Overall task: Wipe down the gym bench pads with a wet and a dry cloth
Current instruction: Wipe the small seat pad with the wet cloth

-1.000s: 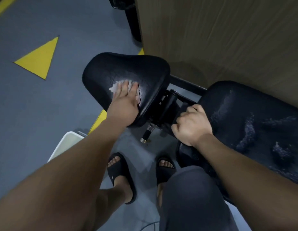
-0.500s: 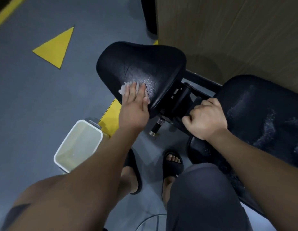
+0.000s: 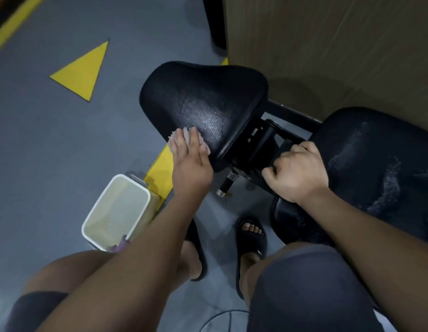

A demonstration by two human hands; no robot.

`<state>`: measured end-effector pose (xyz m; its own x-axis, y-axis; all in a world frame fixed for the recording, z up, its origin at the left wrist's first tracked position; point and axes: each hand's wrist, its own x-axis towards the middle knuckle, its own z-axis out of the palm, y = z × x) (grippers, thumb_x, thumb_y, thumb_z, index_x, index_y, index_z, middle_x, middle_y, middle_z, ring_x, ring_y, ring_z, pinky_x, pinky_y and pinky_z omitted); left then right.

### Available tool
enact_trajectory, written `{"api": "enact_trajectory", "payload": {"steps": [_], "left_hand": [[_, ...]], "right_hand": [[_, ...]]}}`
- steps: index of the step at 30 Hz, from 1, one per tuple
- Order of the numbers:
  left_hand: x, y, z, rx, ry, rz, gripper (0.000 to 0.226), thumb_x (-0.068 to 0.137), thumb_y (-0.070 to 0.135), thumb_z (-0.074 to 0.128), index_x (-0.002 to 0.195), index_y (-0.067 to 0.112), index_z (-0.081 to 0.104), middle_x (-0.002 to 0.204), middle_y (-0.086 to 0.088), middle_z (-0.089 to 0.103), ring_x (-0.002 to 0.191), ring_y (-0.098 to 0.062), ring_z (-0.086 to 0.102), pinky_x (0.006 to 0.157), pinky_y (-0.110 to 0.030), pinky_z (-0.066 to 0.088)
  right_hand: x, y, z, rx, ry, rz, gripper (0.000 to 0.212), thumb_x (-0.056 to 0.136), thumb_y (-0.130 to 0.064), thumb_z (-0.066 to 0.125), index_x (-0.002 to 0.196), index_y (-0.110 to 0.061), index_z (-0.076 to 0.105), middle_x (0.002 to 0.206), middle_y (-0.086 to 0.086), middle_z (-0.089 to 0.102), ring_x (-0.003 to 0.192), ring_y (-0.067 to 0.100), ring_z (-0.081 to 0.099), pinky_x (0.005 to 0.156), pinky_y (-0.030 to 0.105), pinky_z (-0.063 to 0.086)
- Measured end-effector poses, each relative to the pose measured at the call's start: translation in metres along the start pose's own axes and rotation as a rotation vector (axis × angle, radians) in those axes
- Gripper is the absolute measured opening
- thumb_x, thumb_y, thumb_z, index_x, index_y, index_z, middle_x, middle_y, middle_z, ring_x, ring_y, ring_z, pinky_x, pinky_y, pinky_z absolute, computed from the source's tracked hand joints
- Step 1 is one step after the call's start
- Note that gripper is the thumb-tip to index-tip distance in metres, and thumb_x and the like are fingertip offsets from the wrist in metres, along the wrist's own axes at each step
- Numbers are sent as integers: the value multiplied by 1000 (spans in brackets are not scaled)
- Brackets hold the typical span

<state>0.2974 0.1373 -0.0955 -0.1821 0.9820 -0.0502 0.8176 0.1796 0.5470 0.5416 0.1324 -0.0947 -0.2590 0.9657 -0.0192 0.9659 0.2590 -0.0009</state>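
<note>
The large pad [image 3: 376,168] on my right has pale wet streaks across its black skin, so I judge it wetted but not yet dried. The small pad [image 3: 203,101] ahead of me sits on the black frame [image 3: 287,113] and shines damp near its middle. On the floor [image 3: 52,140], near that pad's near-left edge, stands the white tub [image 3: 99,204]. It holds a little water and something purplish at its near corner that I cannot make out.

My right hand [image 3: 299,173] has its fingers curled round the narrow end of the large pad. My left hand [image 3: 191,164] lies flat, fingers straight and together, pressing the cloth [image 3: 172,138] onto the small pad's near-left edge. I take this for the wet wipe of the small pad. Next it needs firm strokes over the far half and rim, then a dry cloth, which I cannot pick out here.
</note>
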Motion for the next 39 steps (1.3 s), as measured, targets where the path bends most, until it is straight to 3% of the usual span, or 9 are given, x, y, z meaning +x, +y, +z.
{"api": "enact_trajectory", "payload": {"steps": [5, 11, 15, 18, 22, 25, 31, 35, 39], "left_hand": [[82, -2, -17, 130, -56, -12, 53, 110, 26, 31, 161, 16, 22, 169, -17, 5, 156, -31, -5, 126, -38, -6], [160, 4, -37, 311, -252, 85, 55, 109, 24, 27, 162, 16, 13, 169, -15, 1, 156, -33, -6, 125, -39, -4], [107, -3, -27, 222, -176, 183, 54, 109, 29, 27, 162, 19, 20, 170, -10, 7, 157, -26, -3, 125, -32, -3], [38, -15, -22, 147, -89, 271, 55, 107, 32, 29, 160, 16, 28, 168, -11, 16, 157, -25, 3, 128, -36, 3], [-19, -16, -5, 235, -29, 426, 52, 105, 12, 40, 157, 5, 32, 165, -17, 24, 156, -31, 9, 127, -46, 12], [-20, -17, 6, 327, -9, 516, 59, 97, -1, 45, 155, 3, 35, 162, -21, 29, 155, -37, 15, 125, -52, 17], [26, 34, 11, 436, -123, 529, 57, 104, 29, 26, 160, 18, 24, 168, -15, 17, 156, -34, 5, 127, -47, 9], [28, 39, 16, 516, -112, 569, 60, 101, 22, 36, 160, 20, 27, 167, -14, 19, 156, -35, 9, 126, -48, 16], [-1, 13, 2, 597, -161, 704, 70, 90, 13, 28, 159, 21, 30, 169, -14, 12, 156, -35, 3, 126, -48, 15]], "right_hand": [[1, 2, 3, 1, 8, -2, 50, 91, -44, 34, 46, -26, 44, 51, -9, 44, 71, 17, 46, 100, 34, 33], [0, 2, 5, 10, 20, 12, 55, 91, -45, 35, 42, -24, 49, 49, -9, 46, 69, 16, 45, 98, 33, 33], [-1, 1, 1, 3, -22, 6, 59, 93, -47, 30, 43, -25, 52, 51, -10, 48, 72, 15, 47, 100, 33, 33], [-1, 0, -2, -1, -36, 6, 59, 93, -48, 27, 43, -26, 50, 52, -10, 48, 75, 15, 48, 101, 32, 33], [0, 0, -1, -10, -40, 15, 61, 94, -49, 25, 45, -25, 54, 53, -9, 50, 76, 15, 50, 100, 32, 32], [0, 1, 2, -13, -19, 14, 62, 93, -48, 25, 44, -23, 53, 51, -8, 50, 73, 16, 49, 98, 33, 33], [1, 0, 2, -21, 17, 18, 61, 94, -47, 27, 46, -21, 54, 52, -5, 51, 70, 18, 50, 97, 36, 37], [1, 1, 0, -16, 8, 22, 63, 94, -48, 26, 50, -20, 61, 54, -5, 55, 72, 18, 50, 97, 35, 36], [0, 3, 0, -15, 2, 25, 62, 94, -48, 24, 47, -22, 56, 52, -7, 51, 70, 17, 47, 97, 34, 35]]}}
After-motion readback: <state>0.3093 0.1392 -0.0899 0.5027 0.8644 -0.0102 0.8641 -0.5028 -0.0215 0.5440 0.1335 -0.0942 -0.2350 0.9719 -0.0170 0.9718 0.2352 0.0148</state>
